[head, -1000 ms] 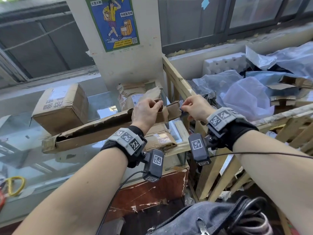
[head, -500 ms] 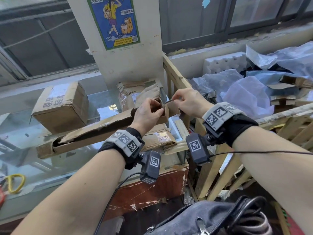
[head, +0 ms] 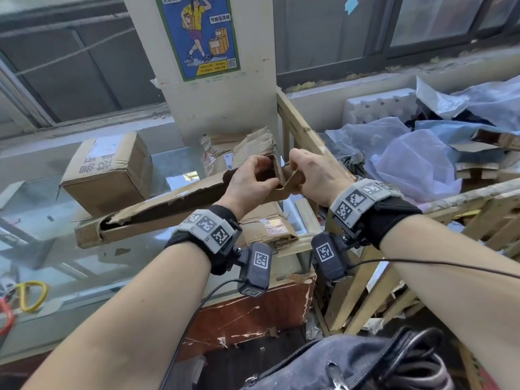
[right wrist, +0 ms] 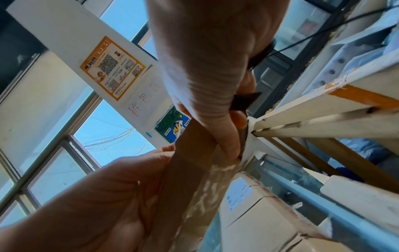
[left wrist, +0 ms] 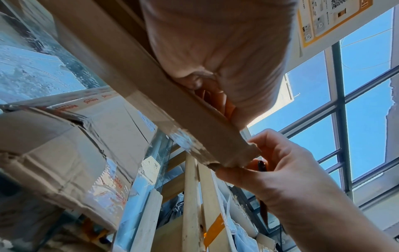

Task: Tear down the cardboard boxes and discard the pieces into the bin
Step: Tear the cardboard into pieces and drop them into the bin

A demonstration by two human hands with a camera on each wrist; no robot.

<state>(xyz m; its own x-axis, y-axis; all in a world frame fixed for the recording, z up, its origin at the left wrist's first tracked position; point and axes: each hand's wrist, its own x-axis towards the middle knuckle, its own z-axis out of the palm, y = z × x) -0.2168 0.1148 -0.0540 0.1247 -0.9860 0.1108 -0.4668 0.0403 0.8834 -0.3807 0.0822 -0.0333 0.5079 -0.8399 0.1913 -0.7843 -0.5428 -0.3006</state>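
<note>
A long, narrow, torn cardboard box (head: 157,212) hangs slanted above the glass counter, its left end lower. My left hand (head: 247,181) grips it near its right end, fingers curled over the top edge. My right hand (head: 315,175) pinches the bent end flap (head: 292,181) right beside the left hand. From below, the left wrist view shows the box (left wrist: 151,88) with the right hand (left wrist: 280,170) on its torn tip, a thin dark tool tucked in that hand. The wooden slatted bin (head: 304,130) stands just right of my hands.
A sealed box (head: 107,170) and crushed boxes (head: 239,153) sit on the glass counter (head: 42,220); another flattened box (head: 270,226) lies under my hands. The bin holds plastic sheets (head: 416,164) and cardboard scraps. A grey bag (head: 351,364) is at the bottom, a postered pillar (head: 197,35) behind.
My right hand has moved left to meet the left hand and has folded the box's end flap back. The box's left end has dipped a little lower.
</note>
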